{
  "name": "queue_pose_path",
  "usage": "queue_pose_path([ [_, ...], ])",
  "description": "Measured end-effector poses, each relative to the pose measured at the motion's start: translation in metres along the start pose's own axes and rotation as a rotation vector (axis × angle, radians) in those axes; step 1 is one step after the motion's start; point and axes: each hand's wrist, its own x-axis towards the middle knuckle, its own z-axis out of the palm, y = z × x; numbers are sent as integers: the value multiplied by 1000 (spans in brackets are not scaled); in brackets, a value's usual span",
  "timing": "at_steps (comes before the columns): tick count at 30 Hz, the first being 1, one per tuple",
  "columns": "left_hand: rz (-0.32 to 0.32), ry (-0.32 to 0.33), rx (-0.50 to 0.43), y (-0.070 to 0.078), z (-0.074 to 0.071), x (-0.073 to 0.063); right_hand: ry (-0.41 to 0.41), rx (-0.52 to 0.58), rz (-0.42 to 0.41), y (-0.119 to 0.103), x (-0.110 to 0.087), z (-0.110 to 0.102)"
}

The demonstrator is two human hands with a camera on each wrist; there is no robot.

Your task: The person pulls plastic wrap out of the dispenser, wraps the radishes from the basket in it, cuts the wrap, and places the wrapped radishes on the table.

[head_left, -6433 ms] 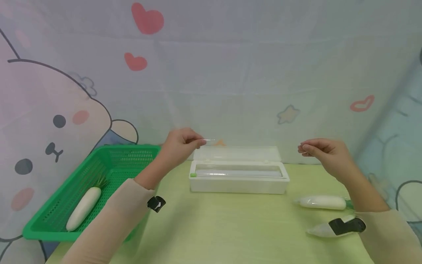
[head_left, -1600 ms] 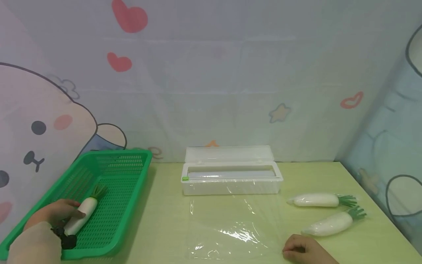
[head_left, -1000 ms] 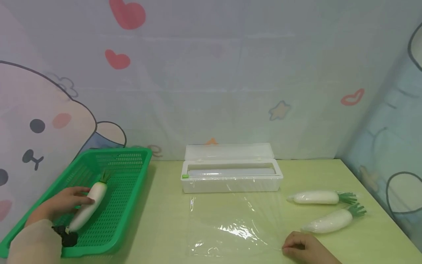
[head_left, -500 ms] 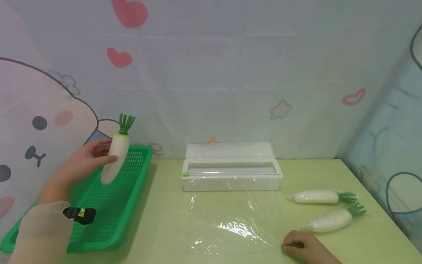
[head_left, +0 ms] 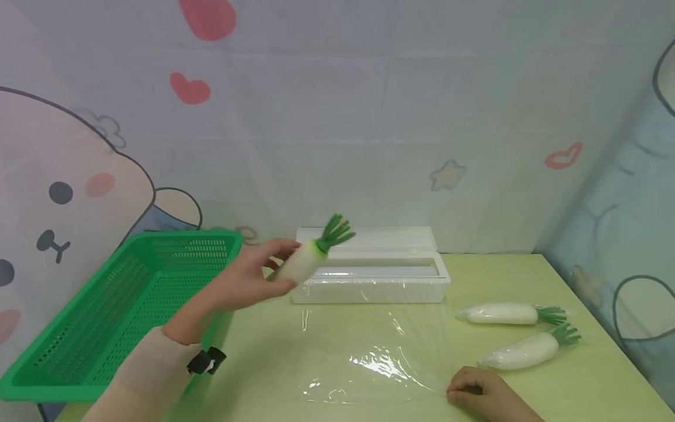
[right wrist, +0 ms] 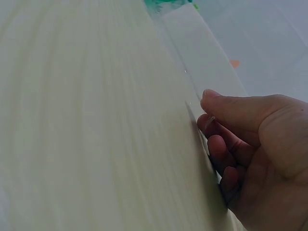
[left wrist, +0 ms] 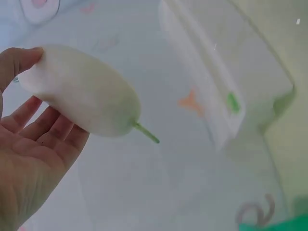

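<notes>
My left hand [head_left: 248, 282] grips a white radish [head_left: 302, 264] with green leaf stems, held in the air in front of the white cling film box [head_left: 369, 291]. In the left wrist view, thumb and fingers span the radish [left wrist: 86, 91], its thin root tip sticking out. From the box a sheet of clear cling film [head_left: 369, 363] stretches over the table towards me. My right hand [head_left: 487, 391] rests low at the sheet's near right corner, pinching it. A sliver of film shows by the fingertips of the right hand [right wrist: 255, 144] in the right wrist view.
Two radishes in film lie on the right of the table, a rear one [head_left: 503, 314] and a front one [head_left: 527, 350]. A green plastic basket [head_left: 158, 299] stands on the left. The box's lid [head_left: 390, 237] stands raised against the patterned cloth backdrop [head_left: 337, 117].
Film was pulled out of the box and laid on the table. My left hand took the radish from the basket, lifted it and carried it right. My right hand stays at the film's corner.
</notes>
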Motion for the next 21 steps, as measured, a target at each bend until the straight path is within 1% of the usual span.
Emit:
queue_pose_path([
  [2, 27, -23, -19, 4, 20, 1, -2, 0, -5, 0, 0, 0],
  [6, 51, -79, -56, 8, 59, 4, -5, 2, -6, -1, 0, 1],
  [8, 55, -111, -74, 7, 78, 6, -3, 2, -2, -1, 0, 1],
  [12, 57, -156, -46, 0, 116, 13, 10, 5, 14, -3, -1, 1],
  [14, 42, -192, -12, -4, 135, 16, 20, 4, 21, -4, -2, 1],
  [17, 33, -265, 83, -9, 157, 19, 30, 5, 39, -4, -2, 1],
  [19, 47, -308, 151, -12, 168, 19, 31, 3, 39, -4, -2, 2],
  [21, 58, -336, 210, -13, 176, 19, 30, 3, 36, -3, -3, 2],
])
